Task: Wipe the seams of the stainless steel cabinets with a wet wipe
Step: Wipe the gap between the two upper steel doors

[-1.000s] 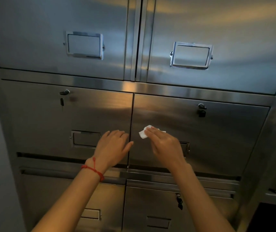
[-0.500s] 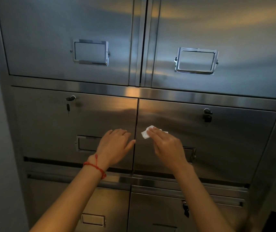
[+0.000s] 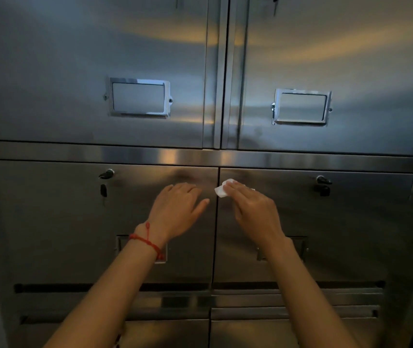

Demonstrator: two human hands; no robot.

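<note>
The stainless steel cabinet has a vertical seam [image 3: 216,242] between its left middle door [image 3: 50,222] and right middle door [image 3: 355,234]. My right hand [image 3: 253,209] presses a small white wet wipe [image 3: 221,191] under straight fingertips against the right door. The wipe lies just right of the seam, near the door's top edge. My left hand [image 3: 177,209] lies flat on the left door with fingers extended. Its thumb points toward the seam. A red string bracelet [image 3: 147,241] circles the left wrist.
Above, two upper doors meet at another vertical seam [image 3: 221,71], each with a chrome label holder [image 3: 140,97], [image 3: 300,107]. A horizontal steel rail [image 3: 300,160] divides the rows. Locks [image 3: 106,174], [image 3: 322,183] sit on the middle doors. Lower drawers [image 3: 300,330] lie beneath my arms.
Both hands have moved up the middle doors, from about label-holder height to near the doors' top edge. The wipe stays beside the seam. The view has moved closer.
</note>
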